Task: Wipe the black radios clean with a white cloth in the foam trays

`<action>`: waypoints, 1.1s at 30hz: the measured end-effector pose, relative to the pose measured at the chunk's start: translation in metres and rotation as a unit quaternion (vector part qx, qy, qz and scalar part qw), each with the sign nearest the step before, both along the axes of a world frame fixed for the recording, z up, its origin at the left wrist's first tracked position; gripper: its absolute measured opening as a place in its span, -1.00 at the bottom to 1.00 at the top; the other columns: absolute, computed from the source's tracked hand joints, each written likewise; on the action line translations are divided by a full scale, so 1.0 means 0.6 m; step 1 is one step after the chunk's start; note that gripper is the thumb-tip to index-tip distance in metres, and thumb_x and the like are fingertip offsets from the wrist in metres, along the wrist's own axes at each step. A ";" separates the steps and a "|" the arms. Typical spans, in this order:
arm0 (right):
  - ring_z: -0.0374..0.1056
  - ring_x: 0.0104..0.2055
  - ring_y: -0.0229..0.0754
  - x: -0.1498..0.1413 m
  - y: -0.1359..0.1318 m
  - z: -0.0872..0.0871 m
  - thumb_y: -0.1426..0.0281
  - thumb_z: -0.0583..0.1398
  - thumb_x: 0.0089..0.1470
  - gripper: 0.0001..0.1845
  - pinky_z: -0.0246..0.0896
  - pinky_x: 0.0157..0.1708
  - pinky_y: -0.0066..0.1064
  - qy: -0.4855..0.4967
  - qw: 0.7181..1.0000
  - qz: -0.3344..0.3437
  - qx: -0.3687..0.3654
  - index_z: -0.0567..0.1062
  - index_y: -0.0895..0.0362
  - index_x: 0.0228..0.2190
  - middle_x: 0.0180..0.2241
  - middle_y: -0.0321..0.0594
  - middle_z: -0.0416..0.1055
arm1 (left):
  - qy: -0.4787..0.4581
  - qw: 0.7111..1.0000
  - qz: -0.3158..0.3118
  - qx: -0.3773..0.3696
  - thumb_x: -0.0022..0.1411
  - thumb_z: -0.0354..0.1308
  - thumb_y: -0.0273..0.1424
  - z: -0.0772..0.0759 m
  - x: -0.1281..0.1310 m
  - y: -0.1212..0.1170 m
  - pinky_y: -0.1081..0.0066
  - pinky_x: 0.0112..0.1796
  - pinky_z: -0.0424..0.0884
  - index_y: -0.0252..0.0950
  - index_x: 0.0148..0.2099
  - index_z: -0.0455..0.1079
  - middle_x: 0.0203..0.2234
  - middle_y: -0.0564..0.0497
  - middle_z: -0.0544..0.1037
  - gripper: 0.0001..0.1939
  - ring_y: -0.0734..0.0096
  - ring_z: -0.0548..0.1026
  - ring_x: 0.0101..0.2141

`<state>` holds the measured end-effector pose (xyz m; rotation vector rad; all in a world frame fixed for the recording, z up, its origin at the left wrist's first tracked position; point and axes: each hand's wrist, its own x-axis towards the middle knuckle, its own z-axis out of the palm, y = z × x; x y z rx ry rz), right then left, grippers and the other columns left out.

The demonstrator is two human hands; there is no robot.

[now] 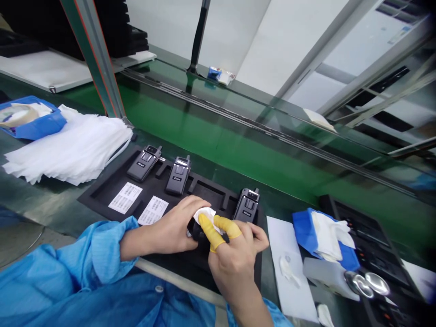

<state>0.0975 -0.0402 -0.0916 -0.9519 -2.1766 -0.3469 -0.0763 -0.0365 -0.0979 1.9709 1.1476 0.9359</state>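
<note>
My left hand is closed around a black handheld device, mostly covered by my fingers; it resembles the radios near it. My right hand has yellow finger covers on its thumb and index finger. With them it presses a white wipe onto the device. Both hands are over a black foam tray. In its slots lie three black two-way radios marked "Riton": one at left, one in the middle and one beside my right hand. Two barcode label sheets lie along the tray's front.
A stack of white cloths and a blue bin with tape stand at left. To the right are a white paper sheet, a blue bin of wipes, a bottle and another black tray. A post rises behind.
</note>
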 end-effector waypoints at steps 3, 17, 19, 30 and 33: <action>0.23 -0.24 -0.24 0.008 -0.002 0.001 0.66 0.02 -0.10 -0.66 -0.10 -0.10 -0.15 0.021 1.000 -0.003 -0.009 0.48 0.07 -0.43 -0.35 -0.28 0.38 | 0.002 1.000 -0.007 -0.005 -0.17 0.14 -0.60 0.001 -0.002 -0.001 0.17 0.02 0.29 -0.23 0.10 0.10 -0.02 -0.09 0.27 -0.28 0.16 0.30 0.01; 0.27 -0.26 -0.28 -0.009 0.001 0.003 0.63 0.03 -0.07 -0.68 -0.11 -0.10 -0.16 -0.013 0.998 -0.032 0.046 0.48 0.04 -0.43 -0.39 -0.31 0.39 | 0.005 1.000 -0.015 0.002 -0.15 0.15 -0.62 0.003 0.000 0.002 0.17 0.01 0.29 -0.21 0.05 0.10 -0.06 -0.08 0.27 -0.33 0.16 0.29 -0.01; 0.28 -0.25 -0.29 -0.013 -0.003 0.002 0.60 0.06 -0.05 -0.72 -0.10 -0.09 -0.15 -0.044 0.994 -0.063 0.078 0.48 0.04 -0.40 -0.37 -0.31 0.42 | 0.009 1.000 -0.008 0.001 -0.13 0.17 -0.61 0.004 0.001 0.002 0.17 -0.01 0.30 -0.22 0.03 0.11 -0.08 -0.07 0.28 -0.37 0.17 0.30 -0.03; 0.22 -0.32 -0.21 -0.012 -0.011 0.007 0.59 0.07 -0.07 -0.79 -0.05 -0.20 -0.18 -0.013 0.991 -0.127 0.049 0.26 0.13 -0.64 -0.43 -0.22 0.38 | 0.032 0.999 0.043 -0.011 -0.14 0.21 -0.59 0.006 0.004 -0.001 0.21 -0.02 0.30 -0.21 0.02 0.13 -0.07 -0.06 0.27 -0.36 0.19 0.29 -0.03; 0.18 -0.34 -0.23 -0.005 -0.006 0.012 0.59 0.07 -0.06 -0.79 -0.08 -0.20 -0.18 0.010 0.990 -0.136 0.034 0.28 0.13 -0.64 -0.40 -0.21 0.37 | 0.034 0.999 0.041 -0.011 -0.15 0.21 -0.59 0.007 0.003 -0.001 0.21 0.01 0.28 -0.22 0.04 0.12 -0.05 -0.07 0.26 -0.34 0.19 0.27 0.00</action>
